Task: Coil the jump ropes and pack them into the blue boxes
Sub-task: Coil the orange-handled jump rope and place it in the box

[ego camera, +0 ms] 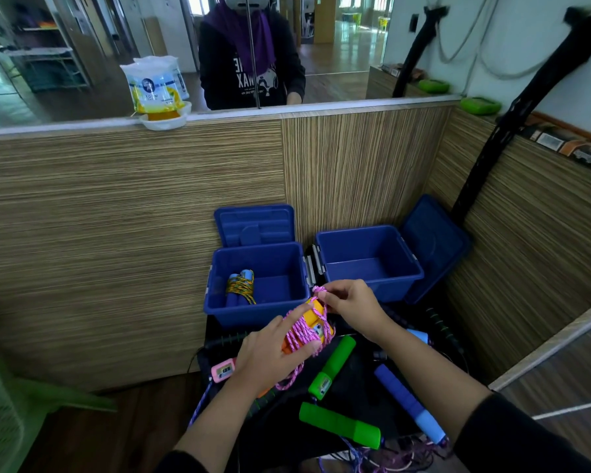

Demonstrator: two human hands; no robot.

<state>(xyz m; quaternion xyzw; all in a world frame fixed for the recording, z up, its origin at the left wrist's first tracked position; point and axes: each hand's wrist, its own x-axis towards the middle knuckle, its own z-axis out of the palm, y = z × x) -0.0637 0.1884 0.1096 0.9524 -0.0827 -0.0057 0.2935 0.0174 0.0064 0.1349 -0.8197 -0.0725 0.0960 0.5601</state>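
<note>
My left hand grips a pair of orange handles wound with pink rope, held over the black surface in front of the boxes. My right hand pinches the pink rope's end at the top of the bundle. The left blue box stands open and holds a coiled rope with blue handles. Beside it, the right blue box stands open with nothing visible inside.
Loose on the black surface lie two green handles, a blue handle, a pink handle and tangled ropes. Wood-panel walls enclose the corner. A green chair stands at left. A mirror shows a person above.
</note>
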